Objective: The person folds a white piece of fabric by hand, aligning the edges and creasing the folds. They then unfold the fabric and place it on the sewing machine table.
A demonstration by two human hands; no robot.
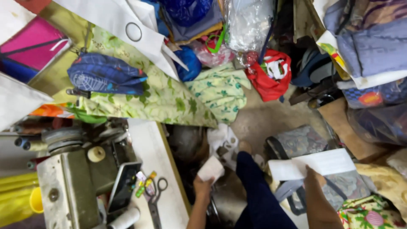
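Below, sewing machine (pixel 70 186) left, bags crowding the floor (pixel 263 118).

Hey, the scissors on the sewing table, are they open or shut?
Shut: the scissors lie flat on the white table, blades together, handle loops side by side.

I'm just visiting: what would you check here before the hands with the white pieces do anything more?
1. Left hand has a grip on the small white piece: ok.
2. Right hand has the long white strip pinned on the patterned bag: ok.
3. Scissors within reach on the white table: ok.
4. Phone safely away from the table edge: ok.
5. Floor around the leg free of clutter: not ok.
6. Sewing machine threaded: cannot tell.
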